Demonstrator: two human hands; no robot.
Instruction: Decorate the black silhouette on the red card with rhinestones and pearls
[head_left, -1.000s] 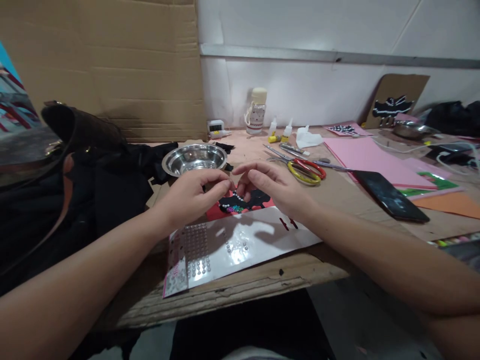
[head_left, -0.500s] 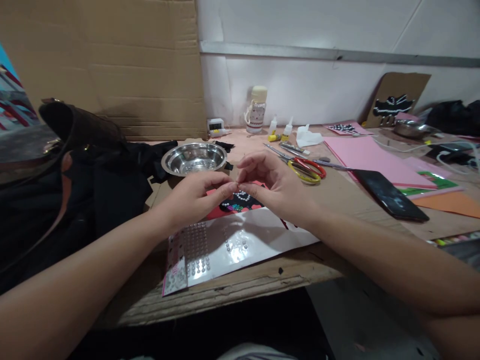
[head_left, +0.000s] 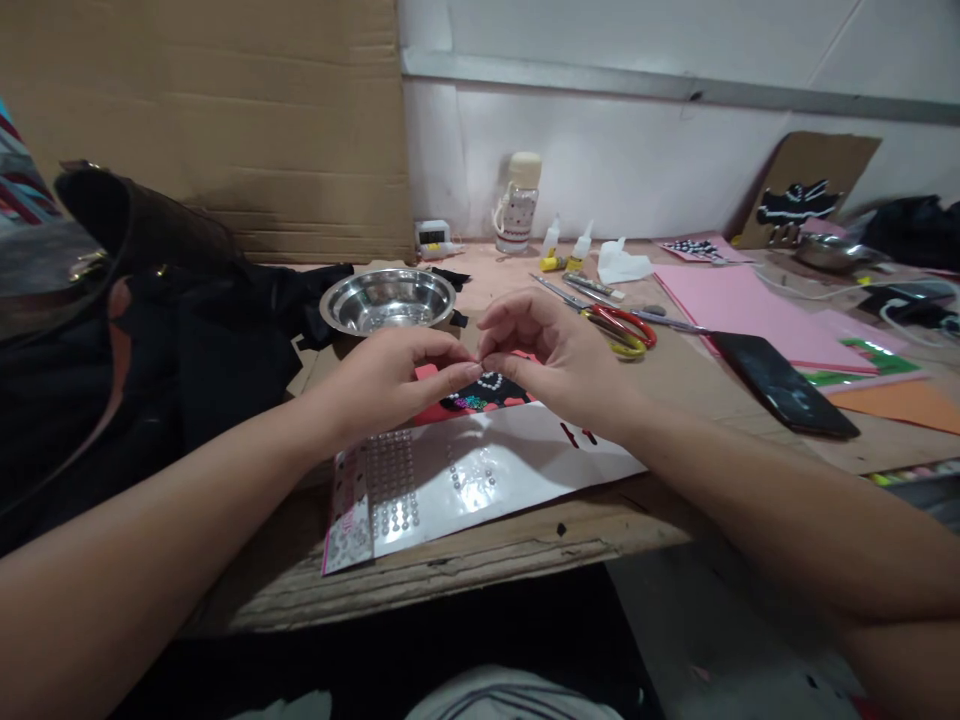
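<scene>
My left hand (head_left: pixel 390 375) and my right hand (head_left: pixel 551 355) meet fingertip to fingertip above a red card with a black shape (head_left: pixel 480 395) dotted with small pearls. Both hands are pinched together; what they hold is too small to make out. Under my wrists lies a clear sticker sheet of rhinestones (head_left: pixel 450 480) near the table's front edge. A steel bowl (head_left: pixel 388 300) stands just behind my left hand.
A black bag (head_left: pixel 150 320) fills the left side. Scissors with red and yellow handles (head_left: pixel 619 328), a dark phone (head_left: pixel 780 382), pink sheets (head_left: pixel 742 310), glue bottles (head_left: pixel 562 250) and a small jar (head_left: pixel 517 210) lie further back. Cardboard (head_left: pixel 225 120) stands against the wall.
My right fingertips have come together with my left fingertips into a joined pinch. The view has tilted slightly; both hands stay over the red card.
</scene>
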